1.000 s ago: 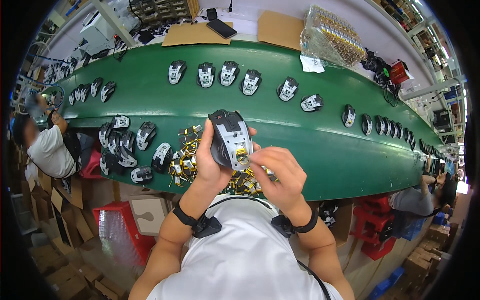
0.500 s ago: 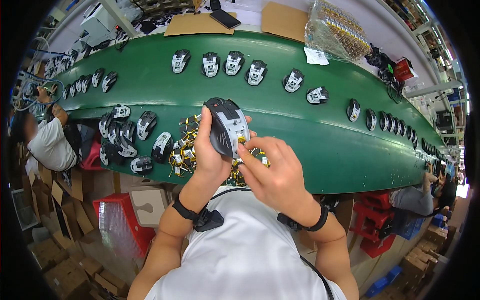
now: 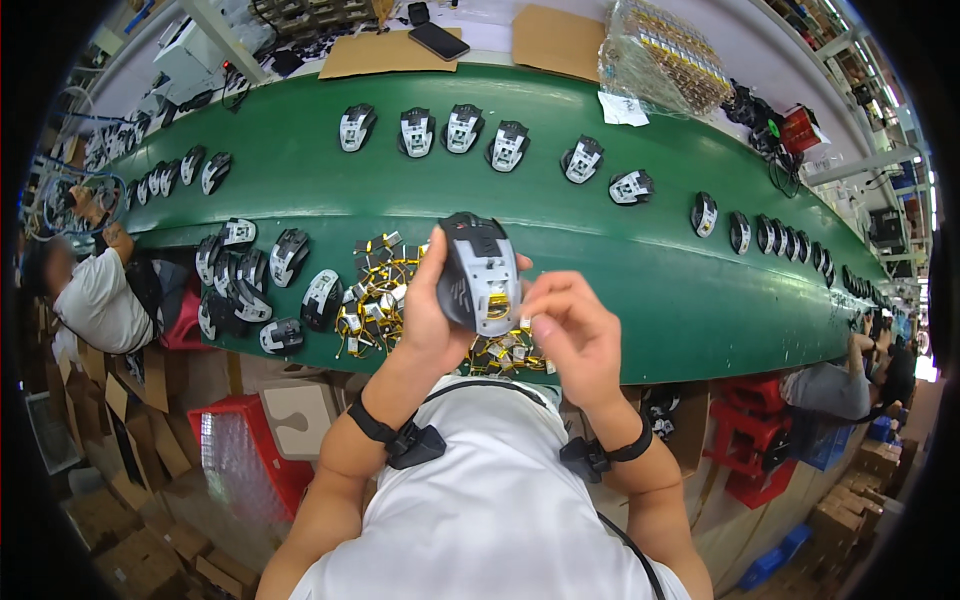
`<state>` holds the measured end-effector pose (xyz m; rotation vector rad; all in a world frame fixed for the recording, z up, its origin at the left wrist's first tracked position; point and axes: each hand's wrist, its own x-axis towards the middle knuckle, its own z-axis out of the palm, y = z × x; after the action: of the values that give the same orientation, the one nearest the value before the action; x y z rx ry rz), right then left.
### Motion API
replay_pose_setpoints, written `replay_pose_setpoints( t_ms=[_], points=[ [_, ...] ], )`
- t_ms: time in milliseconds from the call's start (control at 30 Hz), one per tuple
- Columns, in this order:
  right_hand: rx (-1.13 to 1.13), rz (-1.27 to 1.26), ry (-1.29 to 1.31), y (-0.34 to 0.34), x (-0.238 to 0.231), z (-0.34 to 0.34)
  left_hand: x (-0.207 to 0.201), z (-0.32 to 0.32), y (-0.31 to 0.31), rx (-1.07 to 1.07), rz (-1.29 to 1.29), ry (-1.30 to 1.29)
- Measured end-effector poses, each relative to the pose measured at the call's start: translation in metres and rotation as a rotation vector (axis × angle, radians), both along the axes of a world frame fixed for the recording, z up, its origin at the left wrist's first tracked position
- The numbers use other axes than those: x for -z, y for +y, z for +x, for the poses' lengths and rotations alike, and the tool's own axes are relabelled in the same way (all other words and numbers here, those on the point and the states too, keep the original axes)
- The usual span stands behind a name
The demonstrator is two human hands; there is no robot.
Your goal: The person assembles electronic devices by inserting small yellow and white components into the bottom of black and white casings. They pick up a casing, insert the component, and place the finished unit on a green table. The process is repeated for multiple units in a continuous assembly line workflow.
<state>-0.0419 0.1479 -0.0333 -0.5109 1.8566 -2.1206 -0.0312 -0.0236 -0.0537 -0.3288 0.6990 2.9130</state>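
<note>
A half-assembled computer mouse, black-sided with a light grey inner part, is held in my left hand, its fingers wrapped round it. A small yellow-edged battery with thin wires sits in the opening at its near end. Just right of that opening is my right hand, fingers curled in toward the thumb; whatever they pinch, if anything, is too small to make out. Small silver batteries with yellow and black wires lie heaped on the green table, beside and beneath my hands.
More half-assembled mice cluster at the left. Others stand in a row along the green conveyor belt. Behind it lie cardboard sheets, a phone and bagged batteries. A co-worker sits at the far left.
My right hand has drawn back to the right from the mouse opening. The left hand has turned the mouse more upright and moved it slightly right, so the battery in it shows.
</note>
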Motion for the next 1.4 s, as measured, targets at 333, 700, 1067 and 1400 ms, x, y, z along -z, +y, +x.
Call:
replay_pose_setpoints(
  t_ms=[333, 700, 1067, 1400],
  points=[
    [0.250, 0.156, 0.136, 0.008, 0.084, -0.071, 0.039, -0.031, 0.016, 0.181, -0.826, 0.032],
    [0.992, 1.478, 0.277, 0.196, 0.270, -0.266, 0.073, -0.018, -0.043, 0.349, -1.031, -0.241],
    [0.737, 0.933, 0.365, 0.096, 0.257, -0.239, 0.058, 0.007, -0.071, 0.045, -0.892, -0.309],
    [-0.290, 0.024, -0.085, -0.066, 0.111, -0.046, 0.130, 0.014, -0.047, 0.065, -0.163, -0.291]
  ],
)
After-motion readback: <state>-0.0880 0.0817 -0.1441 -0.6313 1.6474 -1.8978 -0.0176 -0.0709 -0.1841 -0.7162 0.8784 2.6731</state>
